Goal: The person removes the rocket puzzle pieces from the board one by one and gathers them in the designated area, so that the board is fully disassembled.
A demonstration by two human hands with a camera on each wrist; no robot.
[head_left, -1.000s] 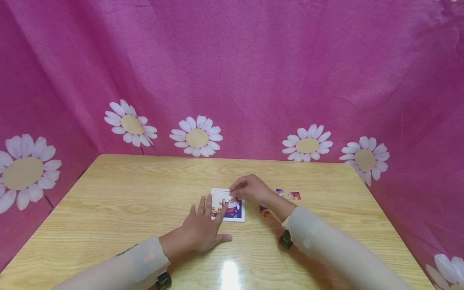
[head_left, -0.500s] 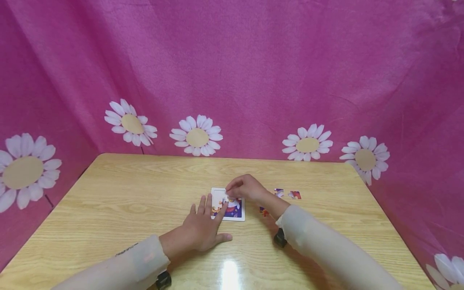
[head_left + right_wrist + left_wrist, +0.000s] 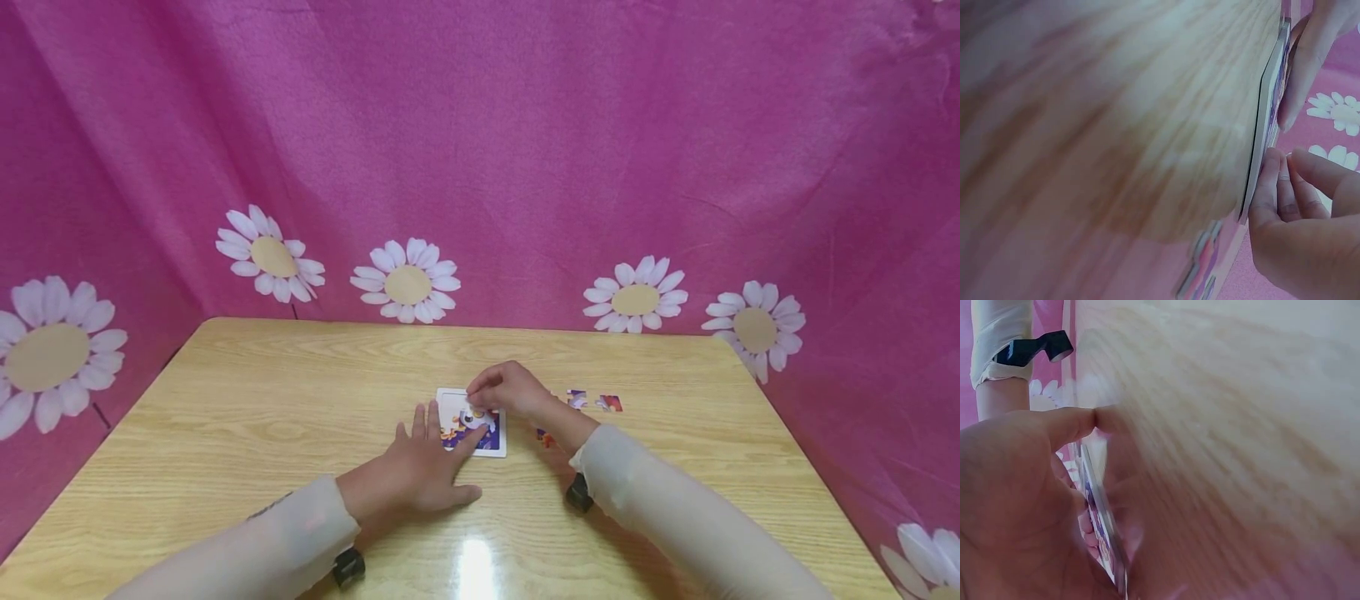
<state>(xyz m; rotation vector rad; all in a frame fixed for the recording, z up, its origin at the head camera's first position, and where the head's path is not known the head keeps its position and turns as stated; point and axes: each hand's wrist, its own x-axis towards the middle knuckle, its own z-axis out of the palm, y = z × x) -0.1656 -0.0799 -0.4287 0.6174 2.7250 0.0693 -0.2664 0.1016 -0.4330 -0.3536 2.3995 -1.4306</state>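
Presumably for steadiness on the table point(image 3: 285, 400), the left hand point(image 3: 423, 473) is laid wide at seven o'clock, the right hand point(image 3: 510, 388) narrowed at one, over the puzzle board point(image 3: 504, 442) — the piece seemingly pinched is hidden — with loose pieces point(image 3: 610, 403) laid handy at three.

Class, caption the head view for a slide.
Left hand and right hand at a jigsaw puzzle, loose pieces lying on the wood-grained table.

Light wood-grain table point(image 3: 300, 367) with rounded far corners and a glossy top. Near its middle lies a white-bordered puzzle tray point(image 3: 452, 406); to the right, just beyond it, lie small colourful puzzle pieces point(image 3: 610, 403), partly hidden, so their number is uncertain.
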